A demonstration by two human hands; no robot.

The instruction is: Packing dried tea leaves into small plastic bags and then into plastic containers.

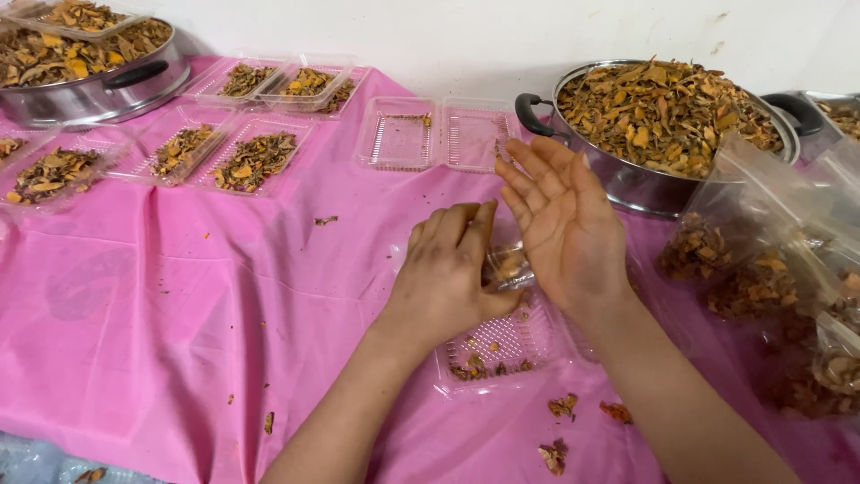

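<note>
Clear trays (251, 161) far left, steel pot (658, 134) behind right hand (564, 224).

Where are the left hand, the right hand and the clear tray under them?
left hand (445, 273), head view, back of hand
right hand (564, 224), head view, open palm
clear plastic tray (502, 350), head view, ribbed floor

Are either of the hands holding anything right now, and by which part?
The left hand grips a small clear plastic packet of dried orange-brown pieces by its left end, above the clear plastic tray. The right hand is open, palm showing, holding nothing.
</note>
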